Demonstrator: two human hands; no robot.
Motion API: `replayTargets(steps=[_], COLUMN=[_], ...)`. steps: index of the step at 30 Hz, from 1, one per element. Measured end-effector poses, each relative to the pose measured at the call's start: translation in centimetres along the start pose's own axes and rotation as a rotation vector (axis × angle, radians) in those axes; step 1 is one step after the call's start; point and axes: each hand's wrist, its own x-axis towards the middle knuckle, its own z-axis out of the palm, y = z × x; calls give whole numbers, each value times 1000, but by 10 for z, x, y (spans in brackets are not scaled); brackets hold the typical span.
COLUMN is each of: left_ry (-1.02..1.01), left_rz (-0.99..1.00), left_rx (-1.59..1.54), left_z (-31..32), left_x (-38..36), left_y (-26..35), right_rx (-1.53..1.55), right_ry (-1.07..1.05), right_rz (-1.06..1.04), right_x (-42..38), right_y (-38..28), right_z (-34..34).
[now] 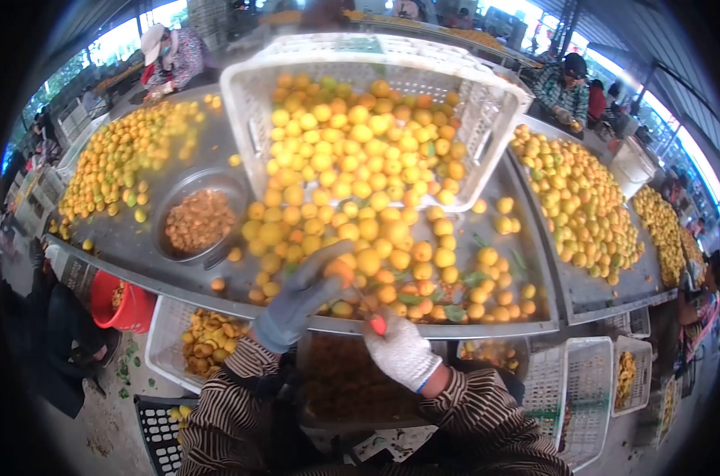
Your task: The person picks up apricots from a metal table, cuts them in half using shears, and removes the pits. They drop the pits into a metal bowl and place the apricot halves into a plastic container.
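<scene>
Bright daylight [692, 147] shows beneath a sloping roof [660, 36], above grey floor [110, 420].

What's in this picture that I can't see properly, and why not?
All in the head view:
Tip of the red-handled tool in the right hand: blurred, too thin.
Side of the orange fruit against the left hand: covered by that hand.
Part of the black crate: hidden behind the striped sleeve.

Grey left glove [290, 308], blue-edged white knit right glove [404, 351], dark-and-pale striped sleeves [487, 416]
</scene>
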Motion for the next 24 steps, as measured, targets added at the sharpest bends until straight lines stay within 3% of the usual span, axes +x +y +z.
replayTargets(steps=[3, 4, 6, 7, 9, 10, 14, 17, 21, 23, 24], left_ry=[5, -27, 85, 74, 11, -2, -17, 66, 95, 31, 38], left_rz=[81, 94, -13, -13, -177, -183, -216, -150, -68, -12, 1], left_rx=[342, 325, 9, 14, -778, -780, -602, -445, -334, 225, 234], left_z=[-9, -6, -5, -3, 7, 7, 16, 9, 16, 4, 1], left_x=[4, 4, -1, 0, 3, 3, 2, 5, 4, 6, 7], left_y=[-4, -14, -29, -35, -45, -50, -34, -26, -12, -24, -30], right_rx=[15, 45, 73, 77, 28, 25, 51, 34, 40, 29, 29], right_ry=[-63, -76, -84, -74, -79, -68, -11, -121, -117, -99, -98], right_rz=[30, 38, 9, 10, 56, 63, 17, 75, 69, 78, 60], right_x=[-2, -2, 0, 1, 2, 2, 1, 0, 0, 1, 3], right_y=[-12, -12, -7, -6, -2, 1, 4, -13, -11, -14, -10], right_z=[-6, -4, 3, 8, 13, 16, 14, -7, -6, -7, -2])
